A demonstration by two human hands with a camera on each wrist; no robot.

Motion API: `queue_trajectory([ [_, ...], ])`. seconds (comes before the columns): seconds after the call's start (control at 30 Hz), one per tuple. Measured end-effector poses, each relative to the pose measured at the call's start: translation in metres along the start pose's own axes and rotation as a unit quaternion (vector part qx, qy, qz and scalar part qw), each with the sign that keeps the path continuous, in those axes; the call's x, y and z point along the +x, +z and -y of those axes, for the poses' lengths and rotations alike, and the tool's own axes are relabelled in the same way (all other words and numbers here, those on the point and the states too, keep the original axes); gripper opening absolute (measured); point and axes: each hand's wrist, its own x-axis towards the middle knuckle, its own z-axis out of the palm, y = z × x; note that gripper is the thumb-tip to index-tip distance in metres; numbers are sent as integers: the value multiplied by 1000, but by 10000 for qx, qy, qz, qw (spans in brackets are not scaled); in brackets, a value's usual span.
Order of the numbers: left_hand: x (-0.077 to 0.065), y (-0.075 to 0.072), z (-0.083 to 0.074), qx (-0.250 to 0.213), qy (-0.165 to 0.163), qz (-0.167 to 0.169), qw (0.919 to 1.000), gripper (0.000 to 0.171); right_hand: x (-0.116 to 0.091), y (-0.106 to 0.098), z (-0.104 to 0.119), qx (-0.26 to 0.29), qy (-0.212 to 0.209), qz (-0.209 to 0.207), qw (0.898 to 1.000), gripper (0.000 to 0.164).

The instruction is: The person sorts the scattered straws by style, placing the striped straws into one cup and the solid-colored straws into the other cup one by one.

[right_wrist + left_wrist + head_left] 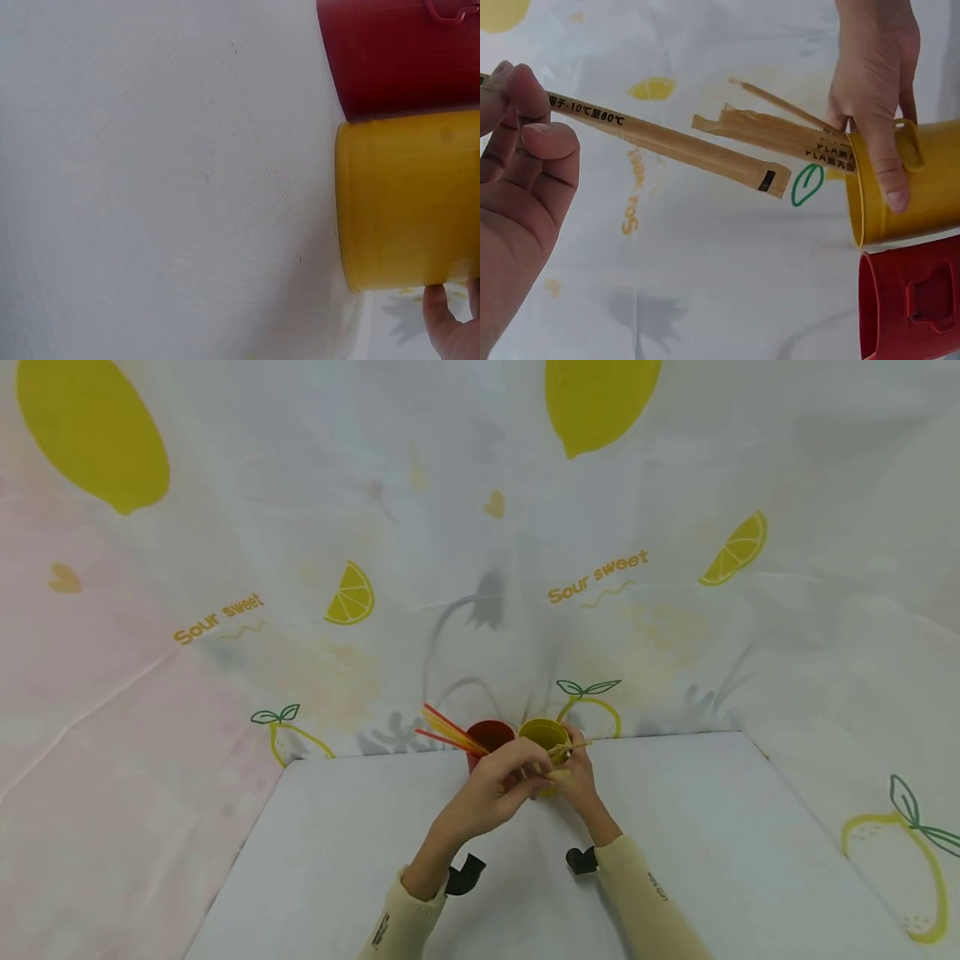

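Left hand (514, 187) pinches a paper-wrapped straw (667, 146) between thumb and fingertips, its long axis running from the fingers toward the yellow cup (911, 184). Right hand (877, 90) grips that cup's rim, thumb inside, beside other wrapped straws. The smooth plastic yellow cup touches the red cup (911, 304) near the white table's (712, 827) far edge.

yellow cup (915, 180): smooth plastic | red cup (911, 304): glossy plastic | straw wrapper (667, 142): matt paper | table (150, 187): matt
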Motion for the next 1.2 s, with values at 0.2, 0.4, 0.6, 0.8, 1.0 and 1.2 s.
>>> queue_trajectory([
  [0.2,5,1,14,-304,-246,-593,9975,31,0,2,3,-158,325,23,9993,79],
  [0.4,6,5,32,-507,-461,-1074,9919,26,3,4,5,-57,431,28,9991,86],
  [0.6,5,10,50,-856,-947,-1330,9829,23,4,3,10,-95,605,44,9981,90],
  [0.8,-7,24,86,-879,-1662,-1544,9700,19,4,3,10,-18,686,72,9976,91],
  [1.0,-18,37,106,-708,-2283,-1631,9572,17,3,3,6,-53,245,-30,9997,86],
  [1.2,-28,46,120,58,-2899,-1406,9467,16,3,5,2,-309,-8,-218,9993,77],
])
